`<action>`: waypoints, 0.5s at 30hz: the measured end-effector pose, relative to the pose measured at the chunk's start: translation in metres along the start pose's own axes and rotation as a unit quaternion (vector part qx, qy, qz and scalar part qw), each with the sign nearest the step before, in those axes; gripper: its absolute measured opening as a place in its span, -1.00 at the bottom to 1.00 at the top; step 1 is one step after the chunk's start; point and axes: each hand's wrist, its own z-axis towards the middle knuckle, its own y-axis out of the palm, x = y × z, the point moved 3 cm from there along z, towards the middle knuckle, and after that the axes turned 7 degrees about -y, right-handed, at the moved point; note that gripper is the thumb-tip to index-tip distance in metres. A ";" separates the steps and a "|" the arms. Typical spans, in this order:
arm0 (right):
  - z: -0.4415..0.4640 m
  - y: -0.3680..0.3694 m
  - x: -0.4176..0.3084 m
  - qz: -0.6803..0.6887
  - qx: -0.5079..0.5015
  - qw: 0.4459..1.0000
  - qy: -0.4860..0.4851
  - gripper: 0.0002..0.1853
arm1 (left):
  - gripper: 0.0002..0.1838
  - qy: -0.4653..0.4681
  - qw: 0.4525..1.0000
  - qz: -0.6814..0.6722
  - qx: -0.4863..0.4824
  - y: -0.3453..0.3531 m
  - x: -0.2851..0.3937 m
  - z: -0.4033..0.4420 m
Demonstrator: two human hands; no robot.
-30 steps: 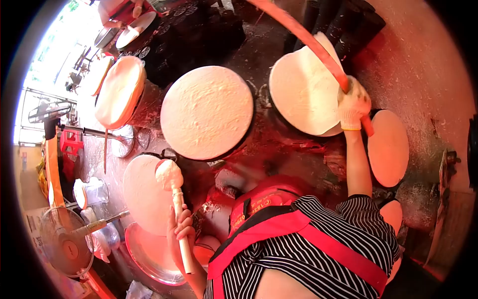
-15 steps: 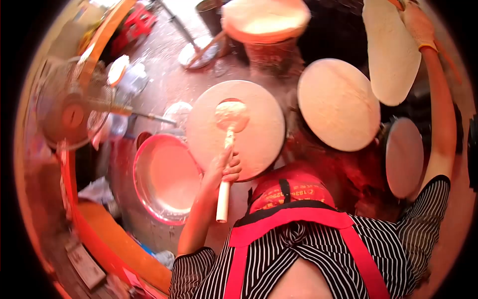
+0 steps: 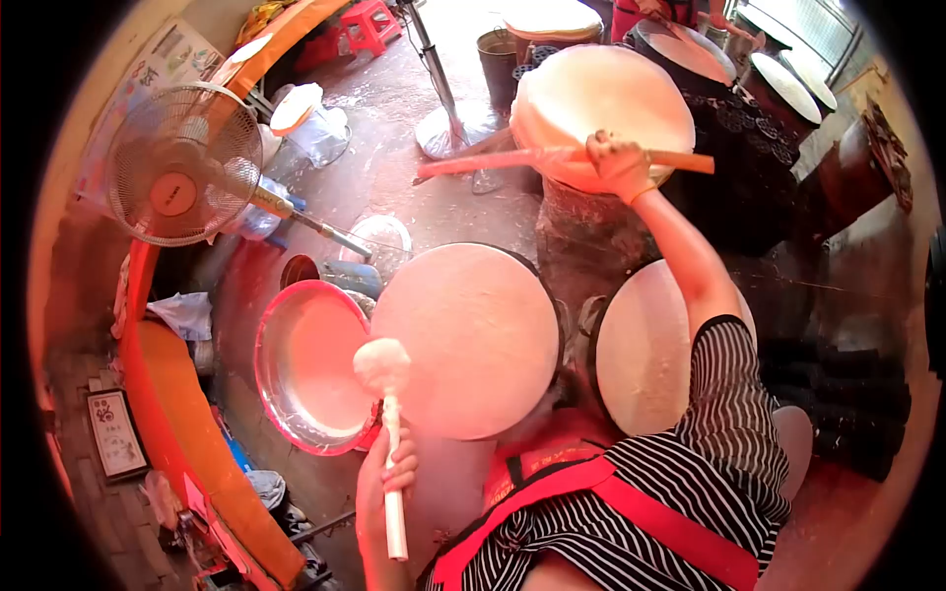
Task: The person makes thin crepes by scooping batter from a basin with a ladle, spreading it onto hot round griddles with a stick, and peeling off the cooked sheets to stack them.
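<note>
My left hand point(image 3: 394, 468) is wrapped around the pale handle of a ladle point(image 3: 382, 366), whose batter-coated bowl hangs between the pink-rimmed basin of batter point(image 3: 313, 369) and the near round griddle point(image 3: 463, 335). A thin pale sheet of batter covers that griddle. Farther off, my right hand point(image 3: 621, 167) grips a long flat wooden stick point(image 3: 493, 161) across the front of a stack of round flatbreads point(image 3: 601, 103). The stack rests on a tall wrapped stand.
A second griddle point(image 3: 641, 345) with a pale sheet lies to the right. On the left stand a fan point(image 3: 177, 163) and an orange counter edge point(image 3: 202, 433). A metal pole point(image 3: 434, 69) rises beyond the griddle. Another person point(image 3: 680, 12) stands by more griddles at the back.
My right hand has swung left from the far right to the stack; the flatbread hanging from its stick no longer hangs there. My left hand has drawn the ladle back off the griddle toward the basin.
</note>
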 end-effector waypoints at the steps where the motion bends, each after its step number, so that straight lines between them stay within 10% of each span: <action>1: -0.004 0.008 -0.008 0.032 0.002 0.999 0.010 -0.93 | -0.73 0.018 1.000 0.005 0.007 0.003 -0.004 -0.005; 9: -0.005 0.011 -0.044 0.058 0.003 0.997 0.060 -0.87 | -0.70 0.029 0.999 0.041 0.001 -0.024 -0.020 -0.028; 15: -0.091 -0.131 -0.132 0.219 0.006 0.956 0.197 -0.83 | -0.79 -0.033 0.961 0.273 0.016 -0.042 -0.008 -0.028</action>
